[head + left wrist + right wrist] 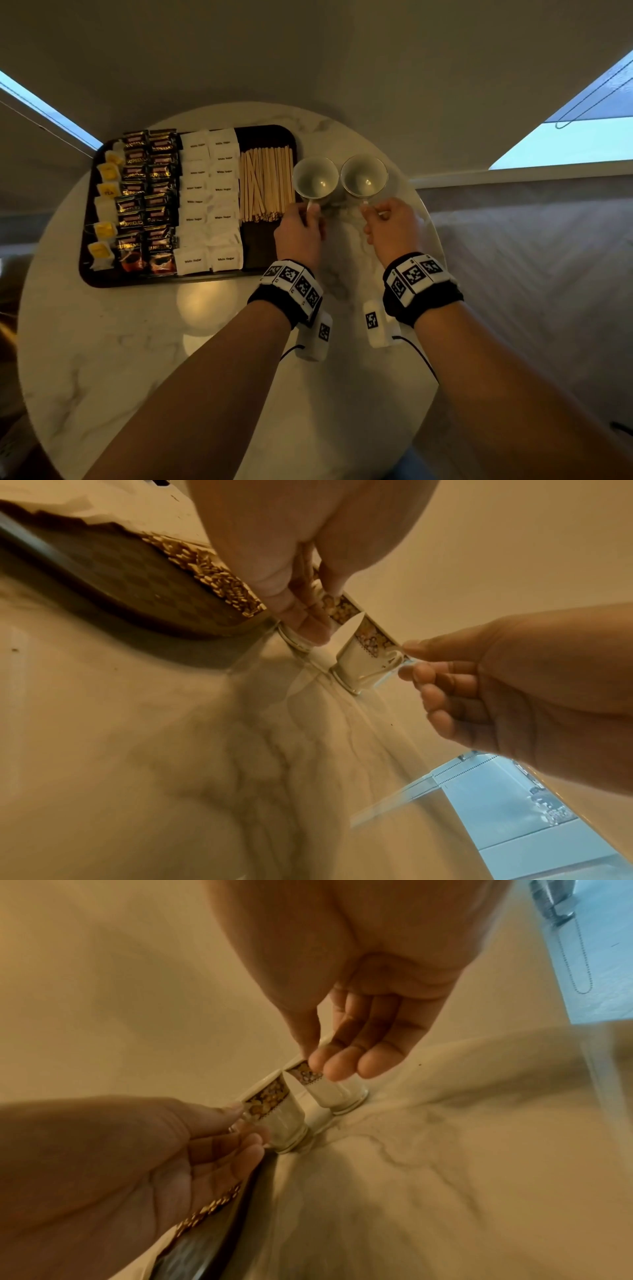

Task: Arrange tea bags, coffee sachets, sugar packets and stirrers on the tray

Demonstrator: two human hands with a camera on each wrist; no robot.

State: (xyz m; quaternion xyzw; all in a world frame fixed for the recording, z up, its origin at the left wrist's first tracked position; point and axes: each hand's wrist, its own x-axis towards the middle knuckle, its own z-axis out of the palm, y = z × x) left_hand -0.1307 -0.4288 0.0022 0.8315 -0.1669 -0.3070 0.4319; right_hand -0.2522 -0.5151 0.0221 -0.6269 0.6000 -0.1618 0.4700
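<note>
A dark tray (263, 246) lies on the left of a round marble table. It carries yellow tea bags (106, 202), black coffee sachets (147, 198), white sugar packets (209, 202) and a row of wooden stirrers (267, 185). Two empty white cups with a patterned band stand just right of the tray. My left hand (310, 207) pinches the handle of the left cup (315, 178), whose base (294, 641) sits by the tray's edge. My right hand (368, 207) pinches the handle of the right cup (363, 176), its thumb and fingers (318, 1061) closed at the rim band.
Pale marble table top (212, 377) stretches toward me below the tray. The table's right edge (435, 233) runs close beside my right hand. Windows (565, 144) sit behind, with a beaded blind chain (582, 969) hanging at one.
</note>
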